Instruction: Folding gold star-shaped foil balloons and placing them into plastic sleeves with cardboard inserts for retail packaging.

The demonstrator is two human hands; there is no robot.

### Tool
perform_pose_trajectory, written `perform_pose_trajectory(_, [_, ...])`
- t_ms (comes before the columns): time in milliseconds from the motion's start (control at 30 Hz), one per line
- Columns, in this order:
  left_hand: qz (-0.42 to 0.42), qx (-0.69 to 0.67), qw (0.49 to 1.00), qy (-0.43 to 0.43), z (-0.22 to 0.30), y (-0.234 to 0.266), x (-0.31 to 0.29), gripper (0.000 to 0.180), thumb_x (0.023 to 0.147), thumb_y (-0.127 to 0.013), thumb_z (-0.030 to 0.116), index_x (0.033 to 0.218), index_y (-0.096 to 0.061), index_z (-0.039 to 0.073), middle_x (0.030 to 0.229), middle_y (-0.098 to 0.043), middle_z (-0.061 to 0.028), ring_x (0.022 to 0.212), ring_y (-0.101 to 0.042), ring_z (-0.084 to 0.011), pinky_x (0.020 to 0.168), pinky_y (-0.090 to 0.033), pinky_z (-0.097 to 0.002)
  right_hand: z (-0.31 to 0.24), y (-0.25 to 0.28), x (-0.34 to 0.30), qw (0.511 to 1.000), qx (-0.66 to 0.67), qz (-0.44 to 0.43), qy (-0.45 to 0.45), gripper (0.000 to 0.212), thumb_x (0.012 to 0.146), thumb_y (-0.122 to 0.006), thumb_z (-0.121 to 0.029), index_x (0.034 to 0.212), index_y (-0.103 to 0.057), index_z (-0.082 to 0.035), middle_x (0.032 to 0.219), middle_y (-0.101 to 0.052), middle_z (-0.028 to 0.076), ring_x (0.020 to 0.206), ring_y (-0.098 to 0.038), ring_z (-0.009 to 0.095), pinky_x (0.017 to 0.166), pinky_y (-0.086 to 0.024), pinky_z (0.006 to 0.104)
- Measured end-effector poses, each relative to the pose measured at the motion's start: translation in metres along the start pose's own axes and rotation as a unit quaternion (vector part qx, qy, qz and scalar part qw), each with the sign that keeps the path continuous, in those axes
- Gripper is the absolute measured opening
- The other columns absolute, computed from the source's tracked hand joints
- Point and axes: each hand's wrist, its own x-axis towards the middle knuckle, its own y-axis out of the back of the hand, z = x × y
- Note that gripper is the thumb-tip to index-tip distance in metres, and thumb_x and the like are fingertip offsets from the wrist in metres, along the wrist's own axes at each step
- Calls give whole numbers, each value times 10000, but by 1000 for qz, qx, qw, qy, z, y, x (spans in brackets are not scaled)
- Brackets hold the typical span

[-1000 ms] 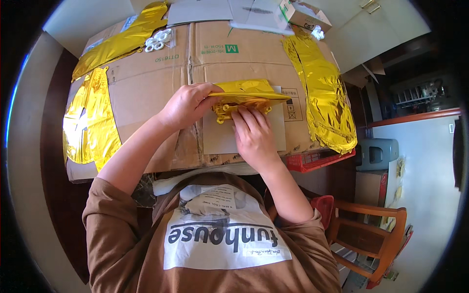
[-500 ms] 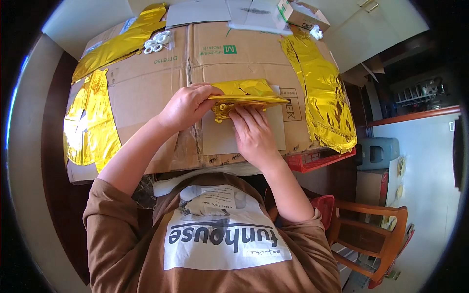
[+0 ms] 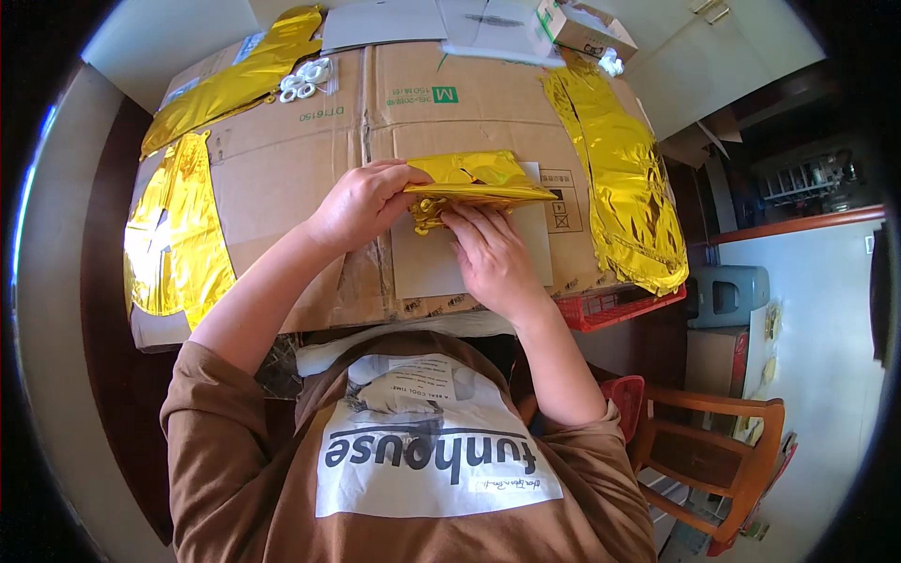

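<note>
A folded piece of shiny gold foil (image 3: 474,171) lies over a pale card sheet (image 3: 436,267) near the front of the cardboard-covered table. At the foil's left end my left hand (image 3: 369,202) is closed, pinching its edge between thumb and fingers. My right hand (image 3: 493,251) reaches in from the near side, its fingers stretched out and close together, the tips hidden beneath the foil's raised front fold. Crumpled gold foil shows just left of those fingers.
More gold foil pieces lie at the left (image 3: 178,230), far left (image 3: 239,80) and right (image 3: 624,178) of the cardboard (image 3: 282,159). White rolls (image 3: 305,79) sit near the back, an open carton (image 3: 587,33) at the back right. A red crate (image 3: 619,308) and wooden chair (image 3: 704,441) stand right.
Almost nothing differs. My right hand has shifted very slightly, and the whole view has moved a few pixels; my left hand keeps its hold on the foil.
</note>
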Motion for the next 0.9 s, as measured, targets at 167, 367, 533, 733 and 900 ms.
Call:
perform_pose_trajectory(167, [-1, -8, 1000, 6, -1, -1, 0, 255, 889, -660, 21, 1143, -678, 16, 1083, -712, -208, 1069, -676, -400, 935, -545, -443, -1, 2, 0, 1000, -21, -22, -6, 453, 850, -639, -18, 1301, -595, -32, 1341, -615, 158, 1251, -535, 378, 1109, -398, 495])
perform_pose_trajectory(367, [1, 15, 1000, 5, 1, 0, 0, 259, 892, -658, 27, 1150, -680, 20, 1092, -717, -197, 1120, -667, -400, 949, -545, -442, -1, 2, 1, 999, -23, -23, -7, 460, 845, -636, -19, 1304, -596, -30, 1368, -604, 154, 1257, -524, 386, 1111, -396, 496])
perform_pose_trajectory(533, [9, 9, 1000, 24, 6, 10, 11, 260, 893, -657, 31, 1152, -676, 23, 1089, -715, -194, 1164, -649, -403, 974, -530, -456, 2, 0, 0, 999, -33, -18, 9, 460, 841, -641, -26, 1299, -601, -23, 1377, -600, 152, 1265, -522, 389, 1103, -406, 491])
perform_pose_trajectory(733, [-11, 32, 999, -11, 4, 6, 6, 275, 879, -660, 20, 1153, -680, 32, 1091, -714, -185, 1176, -642, -404, 988, -523, -460, 2, -2, -2, 999, -28, -21, 0, 474, 843, -648, -34, 1313, -591, -22, 1349, -602, 165, 1268, -520, 390, 1102, -407, 490])
perform_pose_trajectory(900, [-6, 24, 999, -22, -2, -3, -3, 299, 865, -662, 8, 1162, -683, 40, 1093, -714, -174, 1178, -638, -409, 998, -520, -460, 1, 0, -2, 1000, -14, -7, -17, 494, 855, -659, -60, 1339, -568, -26, 1375, -573, 185, 1286, -510, 394, 1112, -400, 498])
